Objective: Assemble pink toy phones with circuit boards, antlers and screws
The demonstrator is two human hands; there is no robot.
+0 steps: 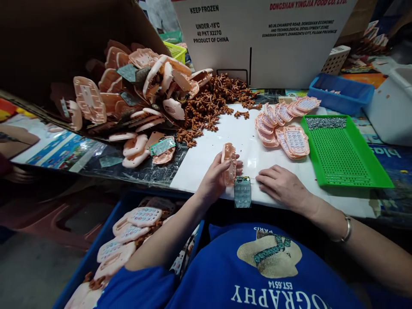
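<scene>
My left hand [214,176] grips a pale pink plastic toy shell [229,165] turned on edge, its ribbed inside facing me. Just below the shell, a small circuit board [242,192] with a clear keypad overhangs the table's front edge; a thin line runs from it toward my right hand. My right hand [283,186] lies on the white work surface [206,165], fingers stretched out to the left, the thumb hidden. Farther right, overlapping shells with keypads [294,141] sit in curved rows.
A tipped carton [48,116] spills shells and boards at left. Brown bone-shaped pieces [206,107] are heaped behind my hands. A green tray [347,154] holding small metal screws and a blue bin [341,96] stand at right. A blue crate [93,253] of shells is below.
</scene>
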